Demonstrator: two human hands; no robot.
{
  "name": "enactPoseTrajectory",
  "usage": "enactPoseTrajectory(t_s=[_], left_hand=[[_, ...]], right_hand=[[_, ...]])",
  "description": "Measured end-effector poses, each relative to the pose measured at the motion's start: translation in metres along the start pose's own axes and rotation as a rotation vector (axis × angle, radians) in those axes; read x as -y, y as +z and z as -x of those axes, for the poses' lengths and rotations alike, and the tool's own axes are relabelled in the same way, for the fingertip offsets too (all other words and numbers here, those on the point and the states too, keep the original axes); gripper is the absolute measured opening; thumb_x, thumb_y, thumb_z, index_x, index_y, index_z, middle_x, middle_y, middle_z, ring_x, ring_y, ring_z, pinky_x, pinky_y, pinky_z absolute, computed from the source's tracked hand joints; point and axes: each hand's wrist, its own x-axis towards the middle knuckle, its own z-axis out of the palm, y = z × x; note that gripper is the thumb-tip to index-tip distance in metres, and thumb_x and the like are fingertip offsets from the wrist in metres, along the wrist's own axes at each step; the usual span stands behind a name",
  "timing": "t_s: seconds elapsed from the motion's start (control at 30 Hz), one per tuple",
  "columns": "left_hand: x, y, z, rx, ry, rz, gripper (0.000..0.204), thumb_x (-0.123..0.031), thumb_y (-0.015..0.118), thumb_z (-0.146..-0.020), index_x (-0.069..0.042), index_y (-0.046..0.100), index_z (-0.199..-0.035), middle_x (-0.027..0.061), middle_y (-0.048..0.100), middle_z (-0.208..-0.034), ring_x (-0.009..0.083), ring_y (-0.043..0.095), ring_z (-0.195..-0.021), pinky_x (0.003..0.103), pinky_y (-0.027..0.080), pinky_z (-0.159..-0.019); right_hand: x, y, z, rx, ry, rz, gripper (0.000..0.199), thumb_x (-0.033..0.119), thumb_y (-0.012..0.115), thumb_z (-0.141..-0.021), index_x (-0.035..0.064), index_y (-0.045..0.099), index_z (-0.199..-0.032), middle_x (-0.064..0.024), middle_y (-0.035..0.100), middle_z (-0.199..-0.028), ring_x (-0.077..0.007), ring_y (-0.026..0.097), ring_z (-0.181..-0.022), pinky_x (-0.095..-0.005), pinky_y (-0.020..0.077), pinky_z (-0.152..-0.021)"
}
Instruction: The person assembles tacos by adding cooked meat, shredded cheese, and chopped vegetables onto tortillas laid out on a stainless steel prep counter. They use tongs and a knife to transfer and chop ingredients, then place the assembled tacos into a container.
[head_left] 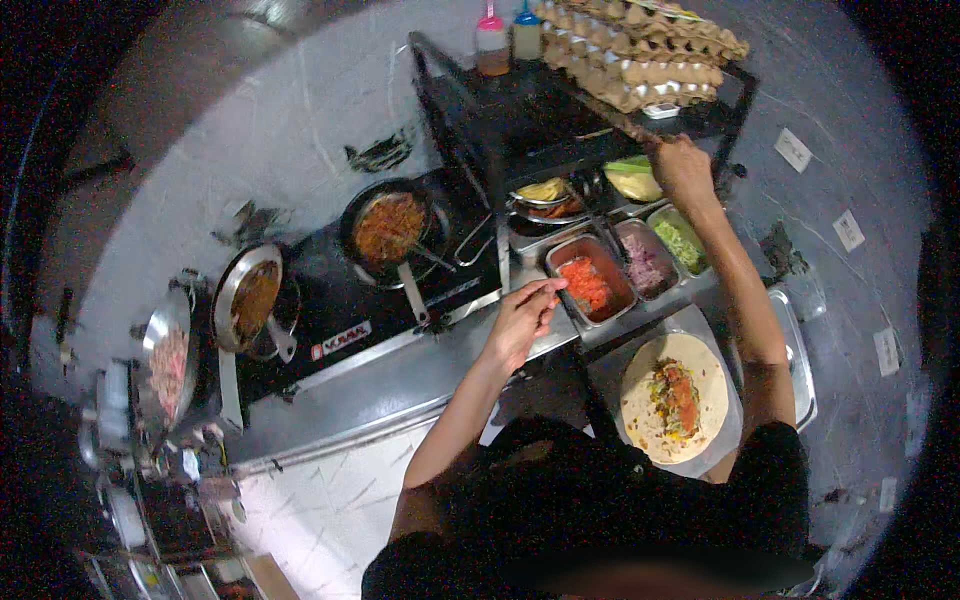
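Observation:
My left hand (525,322) is closed, fingertips pinched together, beside a metal container of diced tomato (582,285). Whether a small bit is between the fingertips is hidden. Farther up, my right hand (683,170) closes around something at the black shelf's edge, below the egg trays; a long dark, narrow shape runs up-left from it, its kind unclear. Below my right forearm lies a flat tortilla (708,372) on a paper sheet (606,372). A strip of mixed filling (676,398) with red sauce or tomato covers its middle.
Chopped purple onion (643,258) and shredded greens (683,243) fill neighbouring containers. A black shelf (540,120) holds stacked egg trays (640,50) and squeeze bottles (491,45). Left, a pan (390,228) and a second pan (250,298) of cooked food sit on the stove; a bowl (170,360) stands beyond.

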Motion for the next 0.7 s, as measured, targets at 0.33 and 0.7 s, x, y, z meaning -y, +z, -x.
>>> enactPoseTrajectory(t_s=[0.33, 0.7], left_hand=[[0.061, -0.020, 0.003, -0.026, 0.050, 0.124, 0.029, -0.002, 0.054, -0.092, 0.002, 0.057, -0.120, 0.0102, 0.061, -0.105, 0.0167, 0.062, -0.084, 0.028, 0.053, -0.076], [0.235, -0.177, 0.133, -0.371, -0.044, 0.388, 0.019, -0.005, 0.058, -0.089, 0.003, 0.061, -0.106, 0.0115, 0.068, -0.096, 0.0265, 0.067, -0.093, 0.035, 0.056, -0.080]], right_hand=[[0.055, 0.001, -0.062, -0.498, -0.027, 0.092, 0.023, 0.026, 0.055, -0.089, 0.0082, 0.069, -0.093, -0.0146, 0.068, -0.082, -0.0363, 0.067, -0.085, -0.0508, 0.0505, -0.076], [0.151, 0.014, -0.137, 0.202, -0.128, -0.225, 0.025, 0.023, 0.053, -0.080, 0.0038, 0.064, -0.092, -0.0222, 0.065, -0.102, -0.0388, 0.063, -0.095, -0.0478, 0.0513, -0.080]])
